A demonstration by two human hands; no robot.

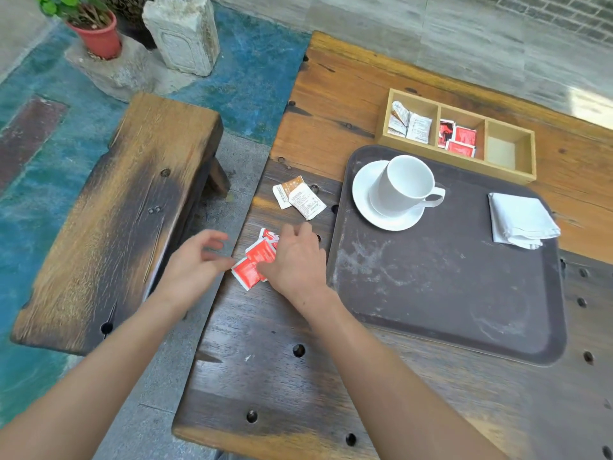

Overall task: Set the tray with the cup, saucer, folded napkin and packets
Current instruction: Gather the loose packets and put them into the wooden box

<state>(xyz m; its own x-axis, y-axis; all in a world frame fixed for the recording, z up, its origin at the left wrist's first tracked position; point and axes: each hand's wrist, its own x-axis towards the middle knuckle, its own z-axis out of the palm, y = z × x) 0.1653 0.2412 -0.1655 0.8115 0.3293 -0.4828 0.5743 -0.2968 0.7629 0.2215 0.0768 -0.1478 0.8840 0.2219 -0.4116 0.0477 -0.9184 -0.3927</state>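
Observation:
A dark brown tray (431,293) lies on the wooden table. On its far left a white cup (403,185) stands on a white saucer (363,197). A folded white napkin (520,220) rests at its far right edge. Left of the tray, red packets (257,260) lie in a loose pile on the table. My right hand (297,260) lies over them, fingers touching the pile. My left hand (195,263) hovers open just left of the pile, at the table's edge. Two white and brown packets (298,199) lie farther back.
A wooden box (527,161) with three compartments stands behind the tray, holding white packets (409,124) and red packets (456,137); its right compartment holds nothing. A wooden bench (116,227) stands left of the table. A potted plant (96,31) and stone block sit beyond.

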